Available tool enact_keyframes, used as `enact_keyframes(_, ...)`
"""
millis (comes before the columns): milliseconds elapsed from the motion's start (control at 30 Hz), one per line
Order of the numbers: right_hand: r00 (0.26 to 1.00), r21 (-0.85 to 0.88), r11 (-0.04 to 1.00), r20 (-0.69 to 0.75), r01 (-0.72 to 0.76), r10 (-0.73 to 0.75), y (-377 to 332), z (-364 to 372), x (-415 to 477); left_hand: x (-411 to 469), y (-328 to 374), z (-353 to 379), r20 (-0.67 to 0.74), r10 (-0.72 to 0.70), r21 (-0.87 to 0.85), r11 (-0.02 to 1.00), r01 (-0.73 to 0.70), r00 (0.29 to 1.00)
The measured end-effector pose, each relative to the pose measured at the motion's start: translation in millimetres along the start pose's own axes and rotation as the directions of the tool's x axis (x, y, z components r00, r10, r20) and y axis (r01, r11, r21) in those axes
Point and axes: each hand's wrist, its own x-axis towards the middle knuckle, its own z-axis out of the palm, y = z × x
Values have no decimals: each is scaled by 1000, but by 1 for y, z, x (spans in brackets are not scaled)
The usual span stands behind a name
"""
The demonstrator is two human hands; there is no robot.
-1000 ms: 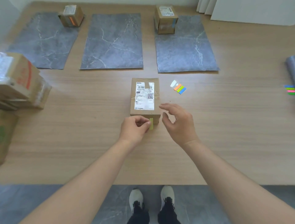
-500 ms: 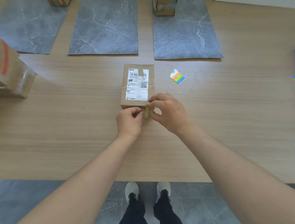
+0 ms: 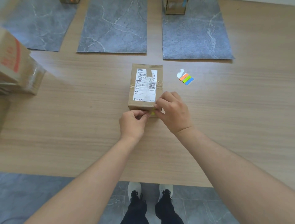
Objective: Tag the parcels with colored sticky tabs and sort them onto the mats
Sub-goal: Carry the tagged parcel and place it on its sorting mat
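A brown cardboard parcel [image 3: 146, 86] with a white shipping label lies in the middle of the wooden table. A yellow-green sticky tab [image 3: 153, 112] sits on its near face. My left hand [image 3: 133, 123] pinches the tab from the left. My right hand [image 3: 173, 112] curls over the parcel's near right corner, its fingertips on the tab. To the right of the parcel lies a small set of orange, green and blue sticky tabs [image 3: 186, 79]. Three grey marbled mats lie beyond: left [image 3: 38, 27], middle [image 3: 114, 27], right [image 3: 196, 35].
One tagged parcel [image 3: 174, 7] stands at the far end of the right mat and another [image 3: 69, 1] at the top of the left mat. A stack of larger cardboard boxes [image 3: 16, 67] sits at the table's left edge. The table's near edge is just above my shoes.
My right hand came in from hovering beside the parcel and closed onto its near corner and the tab. The left hand kept hold of the tab. The camera tilted down.
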Motion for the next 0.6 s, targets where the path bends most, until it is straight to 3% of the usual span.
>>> enact_keyframes(100,1000,-61,998,-15,-25,25,-3,8,-4,2,-8,-17,-81,-98,72,992,104,992)
enact_keyframes(200,998,-37,997,-20,-62,61,-4,15,-10,9,-11,-34,-142,-215,-86,975,204,966)
enact_keyframes(300,982,202,962,-7,-182,188,-7,8,-14,21,-5,-42,-153,-226,-231,955,188,962)
enact_keyframes(367,895,472,790,-2,-392,446,-17,-3,-10,24,11,-44,-93,-206,-279,945,173,974)
enact_keyframes(433,709,625,483,165,-613,686,-28,-9,-4,23,28,-44,5,-187,-334,926,177,982)
enact_keyframes(500,561,643,224,383,-732,734,-33,-8,4,21,40,-41,76,-166,-408,895,183,983)
enact_keyframes(600,497,579,155,497,-800,712,-41,-4,14,16,51,-40,145,-140,-451,872,192,979)
